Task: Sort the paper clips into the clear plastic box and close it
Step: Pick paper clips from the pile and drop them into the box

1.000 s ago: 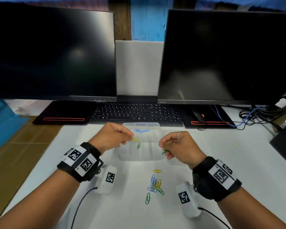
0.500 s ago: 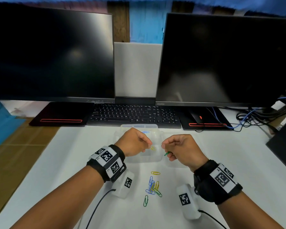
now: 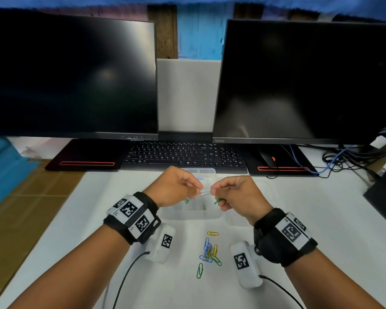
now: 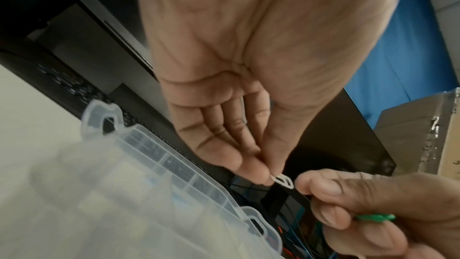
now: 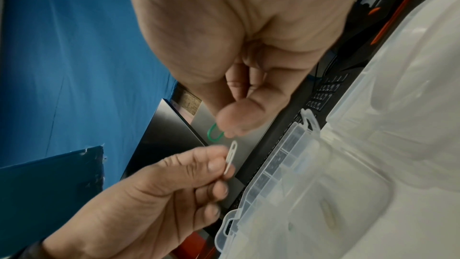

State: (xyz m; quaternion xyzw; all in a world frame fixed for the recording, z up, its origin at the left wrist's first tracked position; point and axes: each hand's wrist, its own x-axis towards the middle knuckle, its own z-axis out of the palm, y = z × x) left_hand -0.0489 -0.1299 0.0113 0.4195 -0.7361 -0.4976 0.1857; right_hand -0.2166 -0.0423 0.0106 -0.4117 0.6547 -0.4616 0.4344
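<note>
L hand [image 3: 174,186] pinches white paper clip [image 5: 231,156]; R hand [image 3: 236,195] grips green paper clip [image 4: 376,217], seen clearly only in wrist views.

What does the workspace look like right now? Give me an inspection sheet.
Surface: white table, with brown cardboard beside it.
Job's things: clear box open, holding blue, green and yellow clips in separate compartments; loose clips lie on the table near the person.
Clutter: nothing seen.
Grippers: left hand pinches a white clip above the box; right hand holds a green clip, its fingertips at the white clip.
Cables: black leads run from the wrist cameras; a tangle of blue and black cables at far right.
Surroundings: two dark monitors, keyboard, mouse, blue backdrop.
</note>
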